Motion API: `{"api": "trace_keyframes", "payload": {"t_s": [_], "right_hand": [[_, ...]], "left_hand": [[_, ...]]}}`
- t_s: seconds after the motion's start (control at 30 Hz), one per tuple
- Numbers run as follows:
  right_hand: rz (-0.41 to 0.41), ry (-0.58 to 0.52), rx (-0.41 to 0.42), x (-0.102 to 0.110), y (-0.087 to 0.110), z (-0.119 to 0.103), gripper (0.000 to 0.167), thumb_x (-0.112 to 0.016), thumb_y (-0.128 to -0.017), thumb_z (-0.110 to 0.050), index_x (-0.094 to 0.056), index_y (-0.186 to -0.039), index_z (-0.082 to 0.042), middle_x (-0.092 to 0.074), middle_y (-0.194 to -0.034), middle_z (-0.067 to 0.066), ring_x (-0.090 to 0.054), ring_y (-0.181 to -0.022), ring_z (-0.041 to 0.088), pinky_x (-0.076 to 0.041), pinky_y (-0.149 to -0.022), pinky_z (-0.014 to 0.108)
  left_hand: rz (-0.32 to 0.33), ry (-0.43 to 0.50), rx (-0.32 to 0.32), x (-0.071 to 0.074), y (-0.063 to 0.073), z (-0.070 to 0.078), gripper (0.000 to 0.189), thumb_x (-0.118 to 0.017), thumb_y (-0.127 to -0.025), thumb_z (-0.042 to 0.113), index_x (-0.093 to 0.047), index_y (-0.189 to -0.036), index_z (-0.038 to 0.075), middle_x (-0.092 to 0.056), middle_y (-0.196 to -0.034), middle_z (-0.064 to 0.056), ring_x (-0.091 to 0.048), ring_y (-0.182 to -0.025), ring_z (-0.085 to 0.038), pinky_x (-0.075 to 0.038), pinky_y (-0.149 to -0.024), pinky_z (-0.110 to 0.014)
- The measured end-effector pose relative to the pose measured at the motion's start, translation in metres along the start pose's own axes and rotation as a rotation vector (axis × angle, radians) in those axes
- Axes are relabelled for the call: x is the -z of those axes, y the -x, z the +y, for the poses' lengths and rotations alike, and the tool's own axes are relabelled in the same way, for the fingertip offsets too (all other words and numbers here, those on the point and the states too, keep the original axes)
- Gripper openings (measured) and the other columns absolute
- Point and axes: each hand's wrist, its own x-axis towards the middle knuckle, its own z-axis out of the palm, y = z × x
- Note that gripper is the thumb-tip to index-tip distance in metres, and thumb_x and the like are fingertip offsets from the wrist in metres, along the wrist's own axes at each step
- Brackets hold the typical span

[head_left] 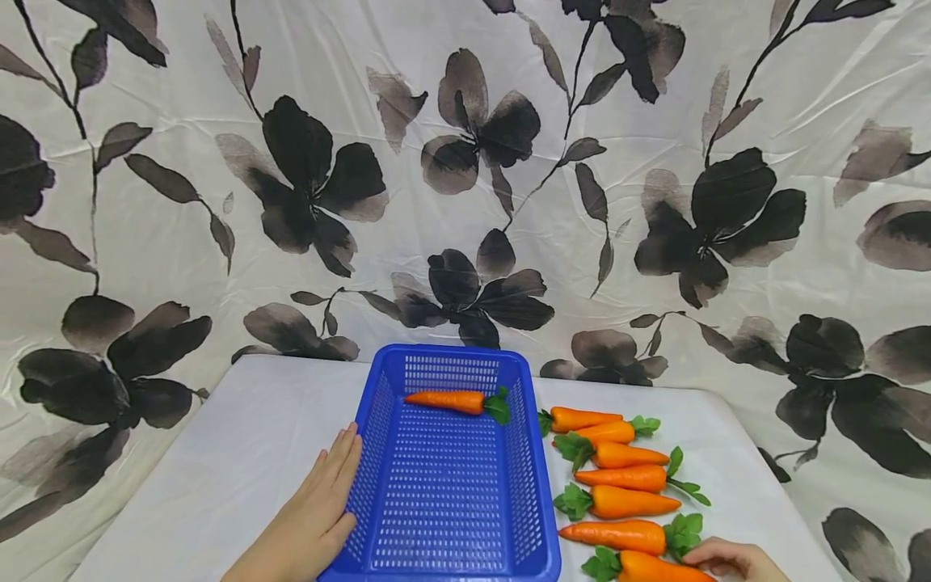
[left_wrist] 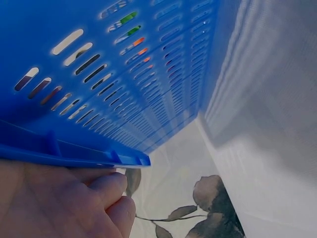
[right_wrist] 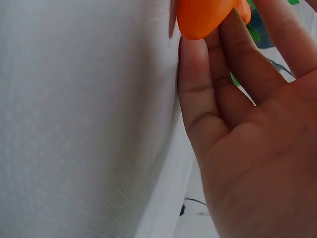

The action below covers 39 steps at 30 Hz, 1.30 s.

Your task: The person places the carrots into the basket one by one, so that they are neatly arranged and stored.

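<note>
In the head view my left hand [head_left: 323,505] lies with straight fingers along the left side of a blue plastic basket [head_left: 541,493]. Its fingers sit under the basket's rim [left_wrist: 74,158] in the left wrist view. One orange carrot [head_left: 445,401] with green leaves lies inside at the far end. My right hand [head_left: 738,559] holds the tapered end of the nearest carrot [head_left: 655,568], at the bottom of a column on the right. That carrot's end [right_wrist: 200,17] shows at the fingertips in the right wrist view. Just above it lies another carrot [head_left: 614,535], its leaves by my fingers.
Several more carrots, such as a leafy one [head_left: 633,502], lie in a column right of the basket, tops pointing alternately left and right. A white cloth [head_left: 204,461] covers the table. Behind it hangs a floral curtain [head_left: 582,267].
</note>
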Motion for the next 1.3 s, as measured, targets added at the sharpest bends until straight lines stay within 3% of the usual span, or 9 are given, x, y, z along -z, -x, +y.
{"api": "trace_keyframes", "payload": {"t_s": [0.17,0.33,0.67,0.97,1.07,1.3], "right_hand": [[-0.019,0.061,0.145,0.000,0.002,0.010,0.038,-0.051,-0.092,0.014,-0.070,-0.118,-0.007,-0.066,-0.106,-0.009,-0.061,-0.088,0.007,-0.052,-0.074,0.019],[-0.013,0.099,0.195,0.000,0.002,0.012,0.040,-0.054,-0.090,0.015,-0.070,-0.119,-0.007,-0.068,-0.110,-0.008,-0.062,-0.092,0.005,-0.053,-0.077,0.020],[-0.004,0.075,0.141,-0.002,0.003,-0.007,0.038,-0.054,-0.091,0.013,-0.070,-0.120,-0.007,-0.069,-0.111,-0.008,-0.063,-0.093,0.007,-0.055,-0.074,0.023],[0.173,0.171,-0.049,-0.002,0.004,-0.040,0.023,-0.064,-0.093,-0.004,-0.072,-0.114,-0.003,-0.070,-0.103,-0.009,-0.063,-0.088,0.008,-0.052,-0.073,0.021],[0.202,0.222,-0.071,0.000,0.001,-0.048,0.023,-0.068,-0.091,-0.007,-0.072,-0.113,-0.002,-0.070,-0.103,-0.010,-0.063,-0.088,0.007,-0.053,-0.074,0.020],[0.277,0.288,0.004,0.004,-0.007,-0.062,0.026,-0.072,-0.086,-0.005,-0.072,-0.113,-0.001,-0.070,-0.104,-0.009,-0.063,-0.088,0.007,-0.054,-0.075,0.020]], "left_hand": [[-0.002,0.003,-0.005,-0.001,0.001,0.001,0.084,-0.058,-0.084,0.006,-0.015,-0.155,-0.007,-0.007,-0.165,-0.019,0.002,-0.152,-0.023,0.013,-0.115,-0.020],[-0.014,-0.010,0.007,-0.001,0.002,0.000,0.084,-0.058,-0.084,0.006,-0.014,-0.155,-0.007,-0.007,-0.165,-0.019,-0.002,-0.152,-0.028,0.013,-0.115,-0.020],[0.003,-0.019,-0.011,0.001,0.000,0.001,0.083,-0.055,-0.084,0.005,-0.014,-0.155,-0.007,-0.006,-0.165,-0.018,-0.002,-0.152,-0.028,0.011,-0.116,-0.021],[0.007,-0.021,-0.018,0.001,0.000,0.000,0.083,-0.056,-0.084,0.006,-0.015,-0.155,-0.008,-0.007,-0.164,-0.021,0.006,-0.152,-0.020,0.013,-0.115,-0.021],[0.001,-0.020,-0.007,0.000,-0.001,0.000,0.082,-0.056,-0.084,0.007,-0.016,-0.155,-0.008,-0.007,-0.164,-0.020,0.006,-0.152,-0.022,0.014,-0.114,-0.020],[0.032,-0.026,-0.039,0.001,0.000,0.001,0.081,-0.056,-0.084,0.007,-0.018,-0.154,-0.009,-0.010,-0.163,-0.023,0.003,-0.152,-0.023,0.013,-0.114,-0.019]]}}
